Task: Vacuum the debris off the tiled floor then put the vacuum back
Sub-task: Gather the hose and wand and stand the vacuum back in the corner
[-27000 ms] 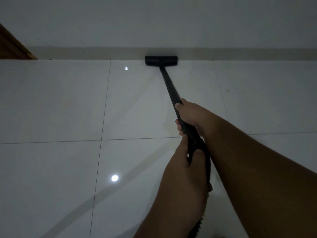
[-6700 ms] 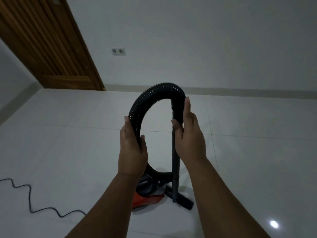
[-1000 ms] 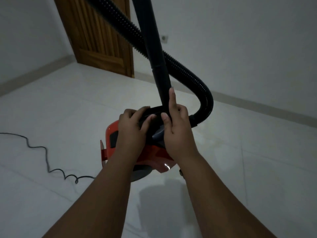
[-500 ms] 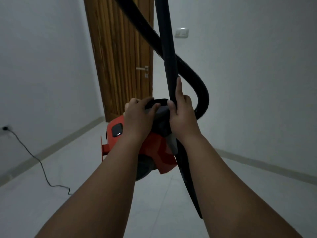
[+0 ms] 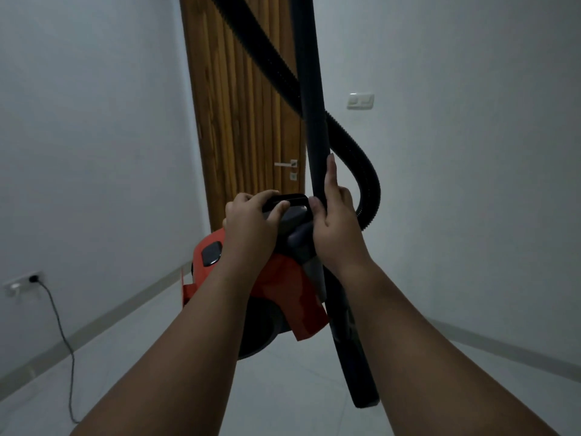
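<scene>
Head view:
Left hand [image 5: 251, 228]: curled round the black carry handle [image 5: 287, 199].
Right hand [image 5: 336, 228]: grasps the upright wand [image 5: 309, 89] beside that handle, forefinger along it.
Vacuum [image 5: 283, 278]: red body held above the tiled floor [image 5: 283, 388], centre; hose [image 5: 367, 177] loops right.
Far: wooden door [image 5: 239, 105].

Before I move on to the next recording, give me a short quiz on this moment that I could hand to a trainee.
1. True or false: the left hand grips the handle on top of the vacuum.
2. The right hand holds: A the tube, B a broom, C the door latch.
3. Fill in: the cord is plugged into a wall ____.
Key: 1 true; 2 A; 3 socket.
</scene>
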